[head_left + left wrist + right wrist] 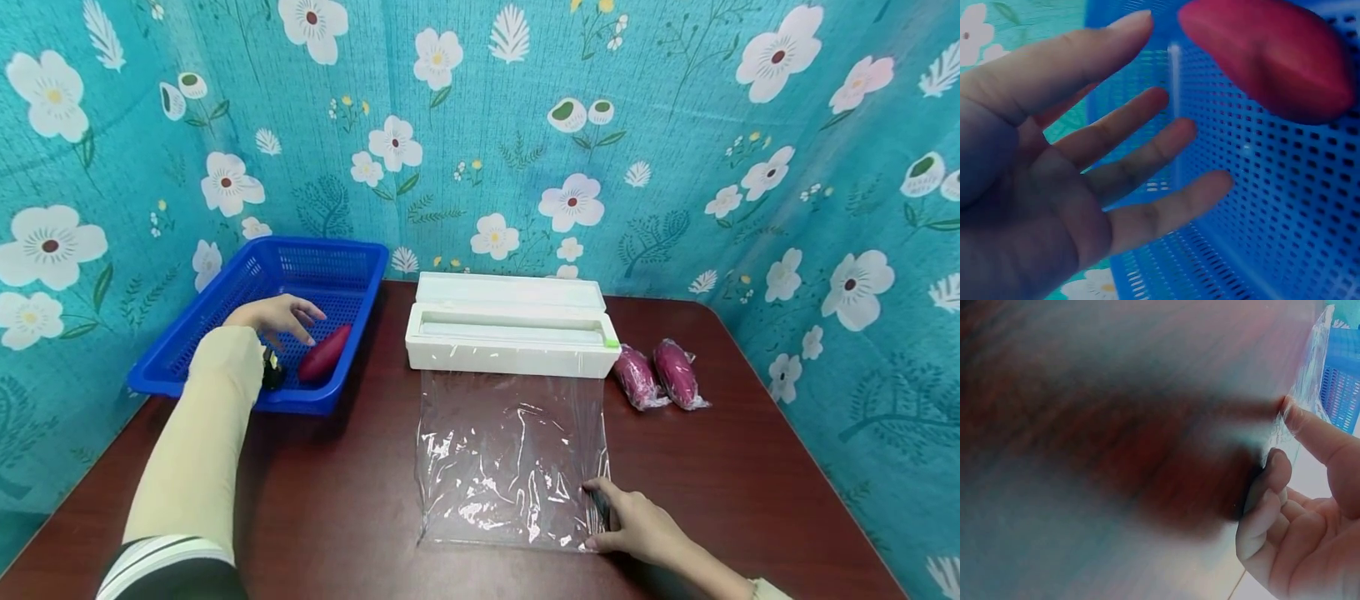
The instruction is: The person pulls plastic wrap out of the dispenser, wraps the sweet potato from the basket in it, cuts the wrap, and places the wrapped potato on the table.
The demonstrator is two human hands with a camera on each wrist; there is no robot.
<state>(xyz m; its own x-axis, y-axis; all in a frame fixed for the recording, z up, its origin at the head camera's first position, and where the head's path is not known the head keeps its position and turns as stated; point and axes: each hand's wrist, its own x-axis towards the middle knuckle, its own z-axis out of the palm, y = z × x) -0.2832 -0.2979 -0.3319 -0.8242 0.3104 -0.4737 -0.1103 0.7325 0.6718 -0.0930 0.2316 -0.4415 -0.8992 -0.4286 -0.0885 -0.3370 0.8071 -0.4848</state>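
Note:
My left hand [279, 318] reaches over the blue basket [373, 287], fingers spread and holding nothing. In the left wrist view, the fingers [1141, 209] stay apart from a reddish-purple sweet potato [1266, 59]. This sweet potato [324, 354] lies at the basket's right side. My right hand [637, 523] touches the near right edge of a sheet of clear plastic wrap [502, 467], its thumb and index finger set apart. The sheet lies on the table, stretching from a white wrap dispenser [510, 354] whose lid stands raised.
Two sweet potatoes in plastic wrap, one [637, 377] beside the other [677, 372], lie right of the dispenser. The brown table [720, 483] meets a flowered teal curtain [480, 167] behind and at the sides. Something black [272, 371] shows beside my left wrist.

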